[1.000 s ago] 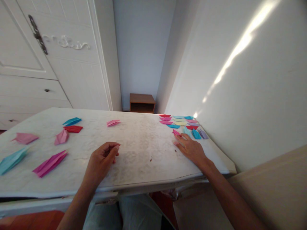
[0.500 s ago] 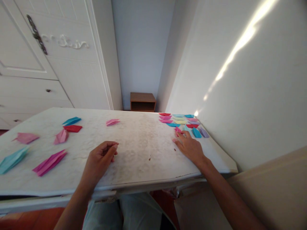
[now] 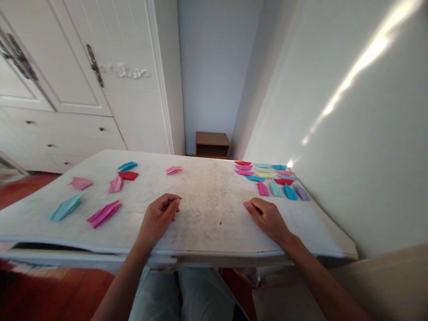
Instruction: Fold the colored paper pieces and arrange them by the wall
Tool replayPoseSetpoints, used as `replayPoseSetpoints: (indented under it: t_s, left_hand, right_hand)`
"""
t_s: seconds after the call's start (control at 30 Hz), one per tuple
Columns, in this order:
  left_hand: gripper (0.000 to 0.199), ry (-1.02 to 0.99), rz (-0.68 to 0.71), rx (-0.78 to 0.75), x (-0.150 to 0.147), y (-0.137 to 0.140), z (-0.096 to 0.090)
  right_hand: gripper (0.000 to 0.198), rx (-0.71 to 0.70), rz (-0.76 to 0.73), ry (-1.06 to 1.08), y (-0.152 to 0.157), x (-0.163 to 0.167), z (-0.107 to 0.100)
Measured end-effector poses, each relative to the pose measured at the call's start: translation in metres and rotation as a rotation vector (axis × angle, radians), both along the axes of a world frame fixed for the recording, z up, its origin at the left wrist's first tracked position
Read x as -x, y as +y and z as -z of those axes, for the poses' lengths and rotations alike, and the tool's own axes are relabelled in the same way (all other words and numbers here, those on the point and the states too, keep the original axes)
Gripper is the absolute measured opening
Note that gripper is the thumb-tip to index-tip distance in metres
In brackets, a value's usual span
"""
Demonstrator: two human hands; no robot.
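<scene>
My left hand (image 3: 161,215) rests on the white table, its fingers loosely curled with nothing seen in them. Closed in the same way, my right hand (image 3: 267,218) lies just in front of a pink folded paper piece (image 3: 263,188), apart from it. In a row with that piece are a pale blue one (image 3: 276,188), a blue one (image 3: 290,191) and a lilac one (image 3: 302,192). Behind them several more folded papers lie in rows. Left of my left hand are a magenta folded paper (image 3: 104,214), a red one (image 3: 128,175) and several others, scattered.
The white table (image 3: 203,236) has stained patches and a chipped front edge. A wall (image 3: 368,147) with a streak of light runs along its right side. Beyond the table stand a white wardrobe (image 3: 140,107) and a small brown cabinet (image 3: 212,139).
My right hand has let go of the pink folded paper and drawn back toward me, its fingers now curled. The view has turned left. My left hand stays curled on the table.
</scene>
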State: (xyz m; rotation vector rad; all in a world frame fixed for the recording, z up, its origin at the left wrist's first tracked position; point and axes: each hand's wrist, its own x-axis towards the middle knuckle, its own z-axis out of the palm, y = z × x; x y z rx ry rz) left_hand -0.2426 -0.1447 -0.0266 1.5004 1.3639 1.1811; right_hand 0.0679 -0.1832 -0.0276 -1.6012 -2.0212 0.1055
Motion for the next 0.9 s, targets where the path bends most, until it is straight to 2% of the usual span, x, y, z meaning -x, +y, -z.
replayPoseSetpoints:
  t_s: [0.23, 0.33, 0.47, 0.53, 0.6, 0.67, 0.73, 0.83, 0.9]
  left_hand:
    - [0.026, -0.087, -0.019, -0.05, 0.0, -0.004, 0.003]
    - [0.026, -0.034, -0.143, -0.142, 0.012, -0.013, 0.004]
    - [0.026, 0.259, -0.427, -0.304, 0.052, -0.03, 0.002]
    - [0.028, 0.427, -0.562, -0.324, 0.08, -0.036, 0.0]
    - [0.032, 0.575, -0.649, -0.265, 0.109, -0.039, -0.002]
    - [0.038, 0.704, -0.627, -0.164, 0.135, -0.037, -0.003]
    - [0.04, 0.792, -0.52, -0.08, 0.153, -0.034, -0.002]
    - [0.039, 0.836, -0.375, -0.016, 0.163, -0.029, -0.002]
    - [0.036, 0.836, -0.336, -0.004, 0.163, -0.027, -0.004]
  right_hand:
    - [0.046, 0.069, -0.423, -0.122, 0.002, 0.036, 0.005]
    - [0.046, 0.072, -0.442, -0.116, 0.002, 0.038, 0.007]
    - [0.048, 0.082, -0.399, -0.066, 0.001, 0.035, 0.009]
    - [0.046, 0.08, -0.395, -0.047, 0.002, 0.034, 0.012]
    - [0.044, 0.077, -0.394, -0.031, 0.003, 0.034, 0.014]
    - [0.042, 0.073, -0.39, -0.02, 0.004, 0.034, 0.016]
    - [0.041, 0.074, -0.389, -0.014, 0.005, 0.034, 0.016]
    - [0.04, 0.065, -0.394, -0.008, 0.005, 0.033, 0.016]
    - [0.04, 0.052, -0.394, -0.009, 0.005, 0.033, 0.016]
